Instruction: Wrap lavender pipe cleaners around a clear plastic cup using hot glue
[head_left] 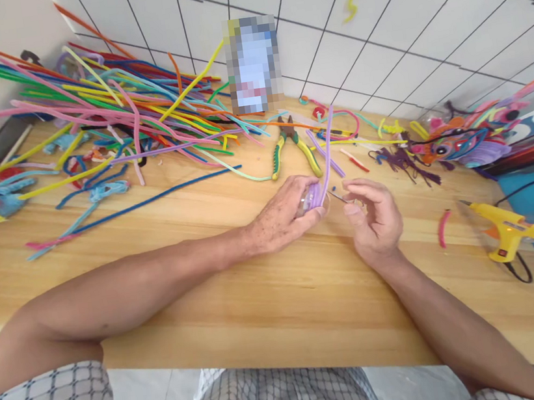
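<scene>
My left hand [293, 213] is closed around a small clear object [305, 205], partly wrapped in purple pipe cleaner. One long end of the purple pipe cleaner [327, 156] sticks up past my fingers toward the wall. Just to the right, my right hand [375, 215] has its fingers curled around a thin metal tool [338, 197]. Only the tool's slim tip shows clearly, pointing at the wrapped object; my fingers hide most of the rest, so its exact kind cannot be told. Beyond my hands lie pliers [292, 144] with green and yellow handles, jaws toward the wall.
A big heap of coloured pipe cleaners [136, 105] covers the back left. A blurred phone [254, 64] leans on the tiled wall. At right are a yellow glue gun [511, 227] with a cord, a pink piece [444, 229] and a colourful pipe-cleaner figure [460, 138].
</scene>
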### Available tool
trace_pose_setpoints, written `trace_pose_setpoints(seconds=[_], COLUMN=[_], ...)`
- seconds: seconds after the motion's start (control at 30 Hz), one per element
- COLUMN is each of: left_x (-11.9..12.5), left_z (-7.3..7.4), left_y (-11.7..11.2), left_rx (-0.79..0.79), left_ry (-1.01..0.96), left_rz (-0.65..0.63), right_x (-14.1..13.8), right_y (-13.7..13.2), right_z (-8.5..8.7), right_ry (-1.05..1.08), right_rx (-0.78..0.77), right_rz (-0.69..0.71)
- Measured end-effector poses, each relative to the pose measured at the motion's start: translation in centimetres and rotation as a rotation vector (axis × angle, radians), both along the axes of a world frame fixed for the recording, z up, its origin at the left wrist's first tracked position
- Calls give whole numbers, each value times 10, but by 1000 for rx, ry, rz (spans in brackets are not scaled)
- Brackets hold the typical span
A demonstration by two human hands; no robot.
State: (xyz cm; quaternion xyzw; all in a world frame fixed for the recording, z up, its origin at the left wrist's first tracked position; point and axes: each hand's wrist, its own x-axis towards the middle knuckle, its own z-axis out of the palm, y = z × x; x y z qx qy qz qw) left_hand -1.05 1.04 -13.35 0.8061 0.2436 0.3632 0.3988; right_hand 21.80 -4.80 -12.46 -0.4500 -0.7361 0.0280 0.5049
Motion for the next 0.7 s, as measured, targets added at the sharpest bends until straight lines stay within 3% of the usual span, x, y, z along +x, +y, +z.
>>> trace_pose_setpoints(seconds=[0.13,0.27,0.7], left_x=[0,1,2], left_z=[-1,0,-4], left_y=[0,-1,-2], left_rx=[2,25,8], left_ry=[-1,-16,-85], left_rz=[-1,-8,-15], right_x=[-2,-4,-4], right_y=[2,5,4], right_z=[1,1,1], right_ry=[-266,-421,-391], right_rx=[106,114,6], right_rz=[52,101,174])
